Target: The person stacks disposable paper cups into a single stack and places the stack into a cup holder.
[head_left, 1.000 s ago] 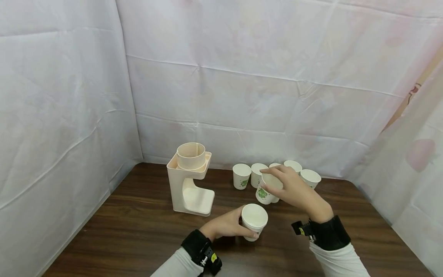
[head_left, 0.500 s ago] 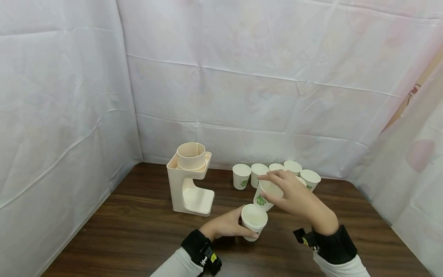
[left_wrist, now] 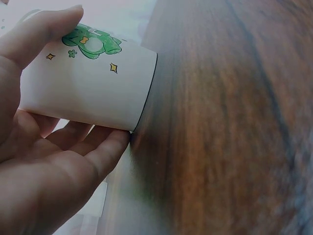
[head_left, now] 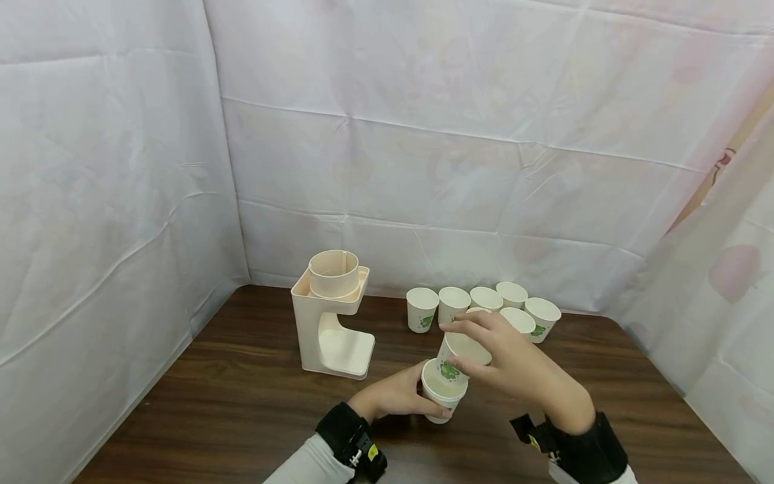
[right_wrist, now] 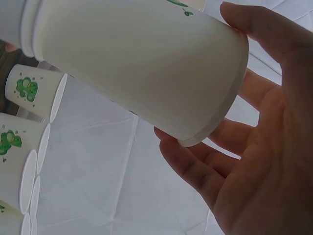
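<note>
The right hand [head_left: 514, 359] pinches a tilted cup [head_left: 456, 355] by its rim, its bottom inside another cup [head_left: 438, 396] that the left hand [head_left: 393, 396] grips with curled fingers.

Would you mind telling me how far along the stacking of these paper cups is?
Just beginning. The left hand holds one white paper cup with a green print on the brown wooden table. The right hand is lowering a second printed cup into it, partly nested. Six loose cups stand behind, unstacked.
</note>
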The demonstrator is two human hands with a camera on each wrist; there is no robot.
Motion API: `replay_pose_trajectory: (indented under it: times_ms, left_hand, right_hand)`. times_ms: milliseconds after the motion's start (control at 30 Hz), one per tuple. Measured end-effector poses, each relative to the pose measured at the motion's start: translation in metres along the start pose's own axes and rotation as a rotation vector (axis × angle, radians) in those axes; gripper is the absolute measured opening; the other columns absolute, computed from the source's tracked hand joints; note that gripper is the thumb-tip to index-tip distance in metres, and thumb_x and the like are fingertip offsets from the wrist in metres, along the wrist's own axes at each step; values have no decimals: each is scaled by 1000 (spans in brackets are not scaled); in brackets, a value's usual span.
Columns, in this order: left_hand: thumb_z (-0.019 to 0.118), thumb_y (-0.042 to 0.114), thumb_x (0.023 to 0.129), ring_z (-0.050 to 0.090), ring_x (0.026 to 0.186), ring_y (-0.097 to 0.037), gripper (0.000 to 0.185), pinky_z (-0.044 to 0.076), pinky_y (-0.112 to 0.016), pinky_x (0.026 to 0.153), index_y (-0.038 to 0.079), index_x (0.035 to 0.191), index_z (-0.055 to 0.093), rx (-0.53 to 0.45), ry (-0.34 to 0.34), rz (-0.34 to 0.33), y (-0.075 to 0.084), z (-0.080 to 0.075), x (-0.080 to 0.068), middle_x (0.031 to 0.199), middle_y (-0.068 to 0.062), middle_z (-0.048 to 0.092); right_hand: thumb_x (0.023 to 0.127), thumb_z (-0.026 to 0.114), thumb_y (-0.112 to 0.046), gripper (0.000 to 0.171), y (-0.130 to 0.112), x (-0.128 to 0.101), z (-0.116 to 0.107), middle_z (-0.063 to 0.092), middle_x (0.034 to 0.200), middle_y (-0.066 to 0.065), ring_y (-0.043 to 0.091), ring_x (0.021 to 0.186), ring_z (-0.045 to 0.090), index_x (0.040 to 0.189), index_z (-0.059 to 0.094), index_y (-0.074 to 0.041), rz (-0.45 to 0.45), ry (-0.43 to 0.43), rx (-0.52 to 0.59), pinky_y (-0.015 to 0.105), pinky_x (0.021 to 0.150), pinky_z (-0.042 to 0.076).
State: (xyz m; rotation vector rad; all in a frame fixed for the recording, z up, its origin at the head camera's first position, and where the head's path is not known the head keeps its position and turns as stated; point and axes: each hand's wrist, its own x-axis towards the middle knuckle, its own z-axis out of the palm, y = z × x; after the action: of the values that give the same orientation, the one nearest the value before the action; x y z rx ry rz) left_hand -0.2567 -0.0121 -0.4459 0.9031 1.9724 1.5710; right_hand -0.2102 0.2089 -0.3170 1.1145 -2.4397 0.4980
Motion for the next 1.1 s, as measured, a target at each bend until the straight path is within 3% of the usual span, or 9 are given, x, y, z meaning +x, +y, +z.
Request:
replay_pose_trajectory:
  times_ms: [233, 900, 1100]
  left_hand:
    - [82, 13, 83, 57, 113, -9, 67, 40, -33, 100, 22, 139, 46, 6, -4, 13, 0, 0, 0, 121, 10, 61]
    - [82, 14, 84, 57, 111, -10, 69, 43, -31, 97, 22, 141, 44, -24, -6, -8, 0, 1, 0, 122, 8, 60]
    - [82, 14, 83, 57, 109, -11, 70, 46, -30, 89, 15, 142, 45, -33, -2, -10, -1, 1, 0, 121, 6, 60]
  right_hand:
    - [91, 76, -35, 45, -4, -3, 6, 59, 131, 1, 22, 123, 52, 134, 62, -30, 34, -37, 10, 48, 93, 48]
    - [87, 78, -23, 48, 1, -8, 26, 56, 135, 4, 26, 123, 53, 132, 63, -25, 15, -114, 61, 48, 93, 49]
    - [87, 76, -22, 47, 0, -9, 32, 56, 135, 3, 25, 123, 54, 133, 62, -24, -5, -145, 58, 45, 92, 50]
